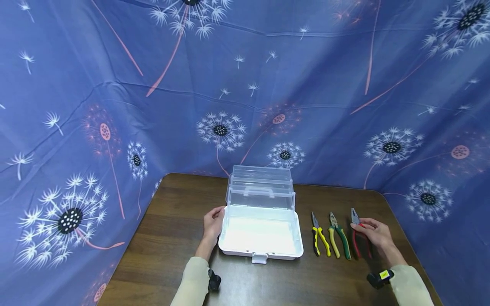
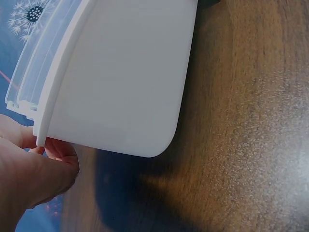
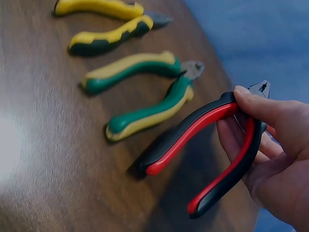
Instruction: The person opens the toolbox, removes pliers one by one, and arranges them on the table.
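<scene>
A white plastic toolbox point(image 1: 261, 231) with its clear lid point(image 1: 262, 182) raised stands on the table. My left hand point(image 1: 213, 223) grips the box's rim at its back left corner, thumb and fingers on either side of the edge point(image 2: 44, 111). My right hand point(image 1: 377, 233) pinches red-and-black combination pliers point(image 3: 186, 133) near the pivot, their handles spread apart. A shadow under the handles shows them raised off the table. Left of them lie green-and-yellow pliers point(image 1: 338, 236) and yellow-and-black long-nose pliers point(image 1: 319, 236), handles toward me.
The brown wooden table point(image 1: 160, 238) reaches back to a blue dandelion-print cloth point(image 1: 245, 85) hanging behind it and at both sides. A latch point(image 1: 259, 258) sticks out from the box's front.
</scene>
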`<state>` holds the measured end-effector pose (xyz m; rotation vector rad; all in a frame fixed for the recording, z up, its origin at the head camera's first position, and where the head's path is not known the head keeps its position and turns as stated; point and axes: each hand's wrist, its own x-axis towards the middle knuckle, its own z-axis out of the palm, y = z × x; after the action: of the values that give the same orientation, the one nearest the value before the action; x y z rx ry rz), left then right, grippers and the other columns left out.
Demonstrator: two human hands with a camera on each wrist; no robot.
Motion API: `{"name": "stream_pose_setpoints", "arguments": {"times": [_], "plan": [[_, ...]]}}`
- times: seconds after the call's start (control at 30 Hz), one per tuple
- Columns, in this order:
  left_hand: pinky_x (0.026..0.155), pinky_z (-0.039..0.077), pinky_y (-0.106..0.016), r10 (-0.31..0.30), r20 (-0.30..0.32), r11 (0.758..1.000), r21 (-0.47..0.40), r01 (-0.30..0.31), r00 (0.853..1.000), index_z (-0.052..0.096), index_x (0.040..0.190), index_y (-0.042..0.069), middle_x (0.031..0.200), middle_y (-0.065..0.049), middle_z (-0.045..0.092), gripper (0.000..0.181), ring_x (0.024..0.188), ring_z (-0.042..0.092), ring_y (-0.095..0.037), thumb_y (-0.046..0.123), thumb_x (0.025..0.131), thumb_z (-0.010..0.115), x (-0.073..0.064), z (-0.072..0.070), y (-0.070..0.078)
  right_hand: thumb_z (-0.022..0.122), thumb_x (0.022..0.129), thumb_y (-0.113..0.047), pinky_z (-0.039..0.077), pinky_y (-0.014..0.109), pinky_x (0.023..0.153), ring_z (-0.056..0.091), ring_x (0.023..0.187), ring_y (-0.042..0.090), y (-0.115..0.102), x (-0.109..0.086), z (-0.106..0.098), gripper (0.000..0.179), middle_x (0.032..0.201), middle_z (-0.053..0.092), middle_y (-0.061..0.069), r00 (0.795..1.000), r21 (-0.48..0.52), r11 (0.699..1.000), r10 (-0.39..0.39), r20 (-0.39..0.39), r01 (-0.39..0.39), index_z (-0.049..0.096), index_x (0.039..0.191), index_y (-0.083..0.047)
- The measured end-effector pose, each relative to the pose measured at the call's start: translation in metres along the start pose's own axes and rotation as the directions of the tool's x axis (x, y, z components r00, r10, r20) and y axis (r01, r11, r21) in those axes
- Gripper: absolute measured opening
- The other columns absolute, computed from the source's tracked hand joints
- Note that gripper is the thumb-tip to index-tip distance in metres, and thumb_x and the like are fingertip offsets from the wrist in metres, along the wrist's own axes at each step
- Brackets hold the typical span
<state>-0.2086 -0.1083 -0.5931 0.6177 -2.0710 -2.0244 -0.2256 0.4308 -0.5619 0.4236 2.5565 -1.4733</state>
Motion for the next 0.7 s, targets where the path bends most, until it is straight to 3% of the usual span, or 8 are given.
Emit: {"name": "stream_pose_setpoints", "arguments": {"times": [0.2,0.33,0.5,0.6,0.7], "plan": [[0.071,0.046,-0.02,-0.005,-0.003,1.0,0.001,0.005,1.0,0.072,0.116,-0.007,0.099,-0.012,0.069,0.023,0.086,0.056,-0.014,0.005,0.102,0.06,-0.004,0.001,0.001,0.08,0.092,-0.026,0.052,0.016,0.068,0.065,0.075,-0.004,0.016,0.001,0.004,0.071,0.092,0.074,-0.007,0.999,0.042,0.998,0.038,0.004,-0.038,0.047,0.136,0.019],[0.071,0.046,-0.02,-0.003,0.007,1.0,0.001,0.003,1.0,0.072,0.117,-0.008,0.099,-0.014,0.069,0.023,0.086,0.056,-0.014,0.005,0.102,0.059,-0.005,0.004,0.001,0.08,0.091,-0.029,0.046,0.016,0.065,0.06,0.077,0.002,0.026,0.0,0.007,0.067,0.091,0.074,0.003,0.996,-0.078,0.996,0.03,-0.087,-0.037,0.053,0.131,0.018],[0.071,0.046,-0.02,0.001,0.02,1.0,0.014,-0.001,1.0,0.072,0.117,-0.007,0.1,-0.015,0.07,0.023,0.086,0.057,-0.013,0.005,0.102,0.06,-0.004,0.005,0.0,0.075,0.094,-0.036,0.049,0.034,0.073,0.062,0.097,0.035,0.034,-0.005,0.012,0.065,0.114,0.067,0.03,0.984,-0.252,0.967,-0.01,-0.175,-0.035,0.058,0.13,0.015],[0.072,0.046,-0.019,-0.003,0.03,1.0,0.019,0.002,1.0,0.072,0.118,-0.007,0.102,-0.015,0.07,0.023,0.087,0.057,-0.014,0.006,0.103,0.06,-0.002,0.004,0.002,0.073,0.095,-0.036,0.05,0.047,0.079,0.059,0.106,0.048,0.036,-0.007,0.014,0.061,0.121,0.064,0.034,0.977,-0.302,0.953,-0.051,-0.206,-0.014,0.059,0.128,0.014],[0.074,0.048,-0.02,-0.003,0.039,1.0,0.013,0.002,0.999,0.071,0.118,-0.008,0.105,-0.019,0.071,0.024,0.09,0.061,-0.016,0.007,0.102,0.061,-0.001,0.002,0.003,0.071,0.097,-0.031,0.048,0.052,0.079,0.06,0.104,0.049,0.033,-0.005,0.015,0.052,0.116,0.067,0.032,0.97,-0.326,0.945,-0.083,-0.227,0.004,0.062,0.124,0.013]]}}
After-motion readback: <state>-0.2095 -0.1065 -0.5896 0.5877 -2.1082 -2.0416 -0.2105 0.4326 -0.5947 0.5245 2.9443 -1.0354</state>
